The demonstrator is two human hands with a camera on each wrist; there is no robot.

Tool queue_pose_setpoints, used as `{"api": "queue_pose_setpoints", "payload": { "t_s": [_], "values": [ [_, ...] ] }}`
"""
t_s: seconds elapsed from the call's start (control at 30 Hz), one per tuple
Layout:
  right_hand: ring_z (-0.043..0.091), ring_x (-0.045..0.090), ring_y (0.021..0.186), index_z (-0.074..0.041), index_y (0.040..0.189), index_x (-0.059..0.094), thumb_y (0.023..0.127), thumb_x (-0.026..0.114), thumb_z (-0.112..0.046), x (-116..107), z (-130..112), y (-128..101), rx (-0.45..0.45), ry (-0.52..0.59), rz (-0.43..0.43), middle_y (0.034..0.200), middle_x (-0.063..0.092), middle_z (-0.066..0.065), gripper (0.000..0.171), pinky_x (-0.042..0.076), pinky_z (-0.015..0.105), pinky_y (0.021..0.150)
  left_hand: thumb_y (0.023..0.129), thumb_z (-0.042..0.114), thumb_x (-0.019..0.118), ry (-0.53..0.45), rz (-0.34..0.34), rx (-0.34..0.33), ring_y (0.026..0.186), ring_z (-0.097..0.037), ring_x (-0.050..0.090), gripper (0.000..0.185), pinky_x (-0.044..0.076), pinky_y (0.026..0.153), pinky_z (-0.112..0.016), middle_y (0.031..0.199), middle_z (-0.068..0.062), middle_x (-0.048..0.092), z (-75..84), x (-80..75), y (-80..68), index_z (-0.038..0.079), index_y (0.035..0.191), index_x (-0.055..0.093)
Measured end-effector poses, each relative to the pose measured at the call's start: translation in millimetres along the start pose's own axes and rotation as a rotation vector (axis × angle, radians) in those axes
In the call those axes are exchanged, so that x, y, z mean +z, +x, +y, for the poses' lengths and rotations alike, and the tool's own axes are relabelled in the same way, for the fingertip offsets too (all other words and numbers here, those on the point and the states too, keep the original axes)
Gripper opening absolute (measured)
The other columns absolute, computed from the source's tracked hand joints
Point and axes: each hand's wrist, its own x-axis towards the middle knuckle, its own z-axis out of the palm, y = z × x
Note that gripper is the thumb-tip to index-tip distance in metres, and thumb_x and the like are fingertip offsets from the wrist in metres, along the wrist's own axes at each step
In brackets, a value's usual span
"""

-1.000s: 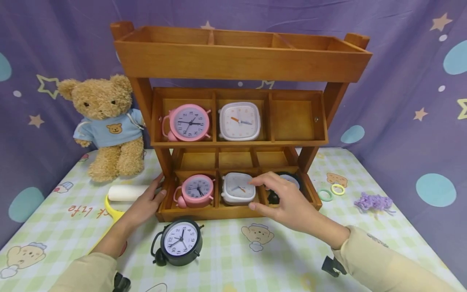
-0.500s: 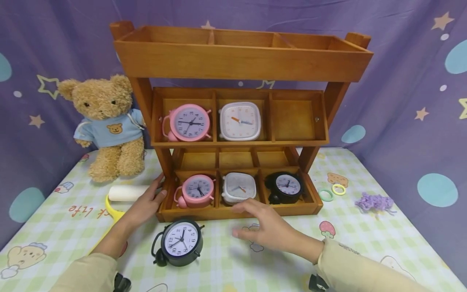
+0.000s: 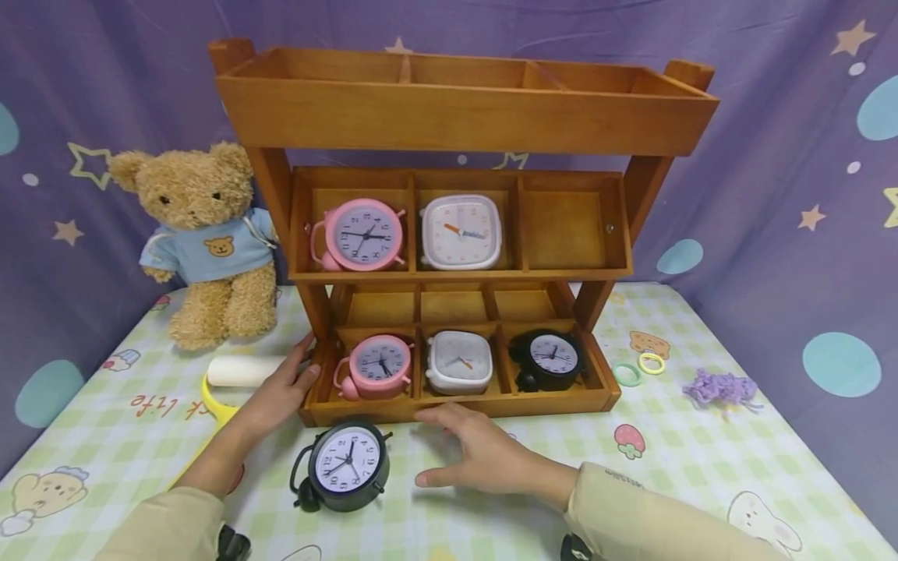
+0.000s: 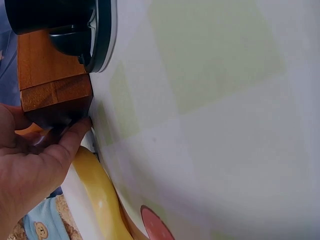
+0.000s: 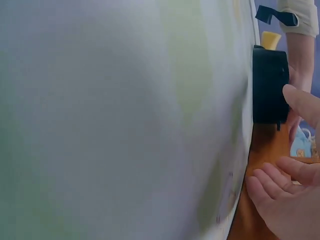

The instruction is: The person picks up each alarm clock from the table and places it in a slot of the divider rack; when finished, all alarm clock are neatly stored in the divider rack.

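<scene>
1. Since a second ago, the right hand [image 3: 484, 458] has drawn back from the lower shelf row, uncovering the black clock in the shelf [image 3: 549, 359], and now hovers low over the table with fingers spread and relaxed, holding nothing.
2. Just to its left, a black alarm clock [image 3: 342, 466] lies face up on the tablecloth [image 3: 687, 467], in front of the shelf and not touched by either hand.
3. That cloth is pale green check printed with bears and strawberries.
4. The left hand [image 3: 277, 393] rests against the wooden shelf's [image 3: 463, 117] lower left corner, fingers straight; the left wrist view shows the thumb pressed to the wood.
5. Beside that hand lie a white roll [image 3: 242, 371] and a yellow object [image 3: 213, 401].
6. The lower row also holds a pink clock [image 3: 379, 365] and a white square clock [image 3: 459, 362]; the middle row holds another pink and another white one.
7. Right of the shelf lie two small rings [image 3: 637, 369] and purple yarn [image 3: 719, 387].
8. A teddy bear [image 3: 203, 241] sits at the far left.
9. Behind everything hangs a purple curtain [image 3: 786, 195] with stars and dots.
</scene>
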Motion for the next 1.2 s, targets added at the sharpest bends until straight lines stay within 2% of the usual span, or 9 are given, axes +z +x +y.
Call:
{"api": "queue_pose_setpoints", "payload": {
  "t_s": [0.17, 0.3, 0.5, 0.77, 0.93, 1.2],
  "values": [
    [0.018, 0.049, 0.135, -0.012, 0.152, 0.046, 0.082, 0.083, -0.049, 11, -6, 7, 0.013, -0.072, -0.053, 0.148, 0.052, 0.003, 0.087, 0.038, 0.038, 0.114, 0.109, 0.011, 0.039, 0.004, -0.003, 0.0, 0.141, -0.057, 0.027, 0.062, 0.019, 0.115, -0.067, 0.15, -0.044, 0.029, 0.0, -0.7, -0.4, -0.009, 0.159, 0.008],
    [0.017, 0.048, 0.136, -0.012, 0.155, 0.042, 0.08, 0.084, -0.052, 15, -12, 11, 0.014, -0.109, -0.088, 0.149, 0.051, 0.004, 0.096, 0.038, 0.036, 0.113, 0.109, 0.01, 0.039, 0.0, -0.002, 0.003, 0.141, -0.057, 0.027, 0.062, 0.019, 0.115, -0.067, 0.15, -0.044, 0.029, -0.1, -1.2, -0.6, -0.009, 0.159, 0.008],
    [0.016, 0.046, 0.137, -0.012, 0.158, 0.037, 0.076, 0.088, -0.049, 17, -21, 18, 0.021, -0.092, -0.144, 0.152, 0.048, 0.005, 0.103, 0.036, 0.035, 0.114, 0.109, 0.01, 0.04, -0.01, -0.001, 0.008, 0.14, -0.058, 0.027, 0.062, 0.019, 0.115, -0.068, 0.15, -0.044, 0.03, -0.5, -1.5, -1.0, -0.009, 0.159, 0.008],
    [0.013, 0.044, 0.137, -0.014, 0.16, 0.032, 0.075, 0.09, -0.046, 23, -32, 28, -0.01, -0.077, -0.16, 0.152, 0.046, 0.004, 0.107, 0.034, 0.031, 0.114, 0.109, 0.009, 0.04, -0.018, -0.004, 0.002, 0.141, -0.058, 0.027, 0.062, 0.018, 0.115, -0.068, 0.149, -0.044, 0.03, 0.1, -1.1, -0.4, -0.009, 0.159, 0.008],
    [0.008, 0.048, 0.129, -0.014, 0.16, 0.031, 0.074, 0.09, -0.047, 26, -38, 35, -0.035, -0.112, -0.169, 0.143, 0.051, 0.001, 0.11, 0.037, 0.027, 0.11, 0.109, 0.012, 0.04, -0.019, -0.013, -0.008, 0.141, -0.057, 0.026, 0.063, 0.017, 0.115, -0.068, 0.15, -0.044, 0.029, 0.5, -1.8, 0.5, -0.008, 0.159, 0.006],
    [0.011, 0.047, 0.132, -0.012, 0.161, 0.029, 0.076, 0.089, -0.048, 31, -47, 47, -0.031, -0.124, -0.198, 0.149, 0.047, 0.007, 0.11, 0.039, 0.028, 0.11, 0.109, 0.012, 0.041, -0.008, -0.009, -0.003, 0.141, -0.058, 0.027, 0.063, 0.019, 0.114, -0.068, 0.15, -0.044, 0.029, 1.0, -2.2, 0.2, -0.008, 0.159, 0.007]
  ]
}}
